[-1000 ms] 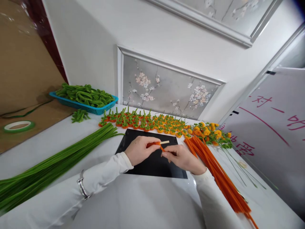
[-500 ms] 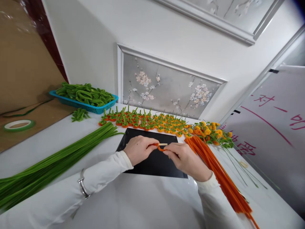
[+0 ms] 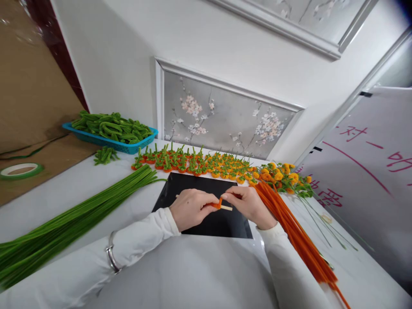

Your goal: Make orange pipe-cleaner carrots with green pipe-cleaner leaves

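One pale stick (image 3: 227, 208) over the black mat (image 3: 222, 226), gripped by the left hand (image 3: 191, 209), with one fuzzy orange strand (image 3: 220, 203) apparently wrapped round it, upper end pinched in the right hand (image 3: 249, 207); steady tension and snug, even turns likely suit it best.

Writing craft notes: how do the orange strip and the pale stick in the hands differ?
The orange strip is bent; the pale stick looks straight. The right hand pinches the orange strip, while the pale stick's right end pokes out free. Both are thin and partly hidden by the left hand.
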### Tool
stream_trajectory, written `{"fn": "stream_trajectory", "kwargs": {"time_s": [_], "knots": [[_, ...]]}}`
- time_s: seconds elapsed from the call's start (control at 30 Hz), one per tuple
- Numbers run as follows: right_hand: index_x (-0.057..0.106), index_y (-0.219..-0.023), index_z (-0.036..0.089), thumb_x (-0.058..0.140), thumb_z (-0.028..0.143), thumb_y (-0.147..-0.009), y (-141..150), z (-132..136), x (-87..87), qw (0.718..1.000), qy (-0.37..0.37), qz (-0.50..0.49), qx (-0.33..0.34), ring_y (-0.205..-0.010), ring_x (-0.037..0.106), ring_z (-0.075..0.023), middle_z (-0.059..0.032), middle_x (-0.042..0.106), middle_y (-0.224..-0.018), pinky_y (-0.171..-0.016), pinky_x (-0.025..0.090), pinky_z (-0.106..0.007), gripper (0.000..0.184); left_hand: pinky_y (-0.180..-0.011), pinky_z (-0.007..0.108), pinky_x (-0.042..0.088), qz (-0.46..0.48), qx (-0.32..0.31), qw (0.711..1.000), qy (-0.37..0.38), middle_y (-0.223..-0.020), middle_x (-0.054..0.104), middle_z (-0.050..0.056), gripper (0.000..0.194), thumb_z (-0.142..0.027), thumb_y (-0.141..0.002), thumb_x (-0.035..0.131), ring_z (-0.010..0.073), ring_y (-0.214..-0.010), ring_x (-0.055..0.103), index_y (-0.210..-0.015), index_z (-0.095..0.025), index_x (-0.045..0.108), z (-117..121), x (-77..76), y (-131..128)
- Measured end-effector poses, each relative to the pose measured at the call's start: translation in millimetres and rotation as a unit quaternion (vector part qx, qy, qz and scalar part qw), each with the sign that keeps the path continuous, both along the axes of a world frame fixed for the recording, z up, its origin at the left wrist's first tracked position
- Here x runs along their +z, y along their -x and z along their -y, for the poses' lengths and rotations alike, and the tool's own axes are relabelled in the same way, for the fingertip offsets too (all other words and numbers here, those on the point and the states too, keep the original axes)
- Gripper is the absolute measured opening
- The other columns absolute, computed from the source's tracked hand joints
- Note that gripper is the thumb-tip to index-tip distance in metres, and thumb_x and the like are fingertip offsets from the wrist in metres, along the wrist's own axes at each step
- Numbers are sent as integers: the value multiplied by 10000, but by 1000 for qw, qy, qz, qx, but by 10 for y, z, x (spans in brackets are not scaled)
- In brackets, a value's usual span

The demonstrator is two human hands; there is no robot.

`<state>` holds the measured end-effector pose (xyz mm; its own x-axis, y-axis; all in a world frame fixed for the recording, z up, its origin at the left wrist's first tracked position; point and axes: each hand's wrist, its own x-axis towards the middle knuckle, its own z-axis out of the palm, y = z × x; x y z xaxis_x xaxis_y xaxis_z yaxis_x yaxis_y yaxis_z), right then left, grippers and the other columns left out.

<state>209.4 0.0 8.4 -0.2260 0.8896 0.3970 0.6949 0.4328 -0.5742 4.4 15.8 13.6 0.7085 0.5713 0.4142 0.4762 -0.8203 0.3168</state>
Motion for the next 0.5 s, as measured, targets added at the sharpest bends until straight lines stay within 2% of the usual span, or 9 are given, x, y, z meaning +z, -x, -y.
{"fn": "stream_trajectory", "kwargs": {"time_s": [0.13,0.23,0.33,0.43,0.5], "knots": [[568,-586,167,458,349,-889,-8,-20,-34,997,69,10,42,-473,456,-81,34,529,-503,-451,322,-189,370,-612,208,394,47,10,998,42,-730,683,-18,154,-210,-836,506,127,-646,609,-869,-219,657,13,36,-9],[569,-612,166,447,256,-893,22,13,-14,995,64,17,74,-482,480,-77,32,550,-527,-481,346,-184,319,-596,199,419,115,22,987,113,-726,686,-26,184,-188,-811,528,120,-616,609,-973,-207,612,5,71,-14],[577,-647,173,444,208,-891,59,41,-3,994,46,30,97,-526,525,-85,30,578,-562,-529,376,-185,280,-683,212,470,195,-1,963,186,-811,694,5,219,-170,-807,517,124,-691,632,-1006,-173,607,-34,100,-15],[583,-882,187,446,183,-884,95,48,-18,995,45,18,86,-511,548,-87,36,618,-622,-547,408,-195,137,-764,238,481,241,-15,944,227,-826,685,35,176,-181,-810,513,140,-768,635,-907,-132,651,-101,117,-3],[525,-1019,189,444,179,-885,117,50,-30,997,48,2,65,-462,547,-84,44,627,-638,-531,422,-198,157,-790,244,476,254,-10,937,237,-790,682,37,157,-193,-806,525,144,-781,631,-811,-119,664,-149,123,12]]}}
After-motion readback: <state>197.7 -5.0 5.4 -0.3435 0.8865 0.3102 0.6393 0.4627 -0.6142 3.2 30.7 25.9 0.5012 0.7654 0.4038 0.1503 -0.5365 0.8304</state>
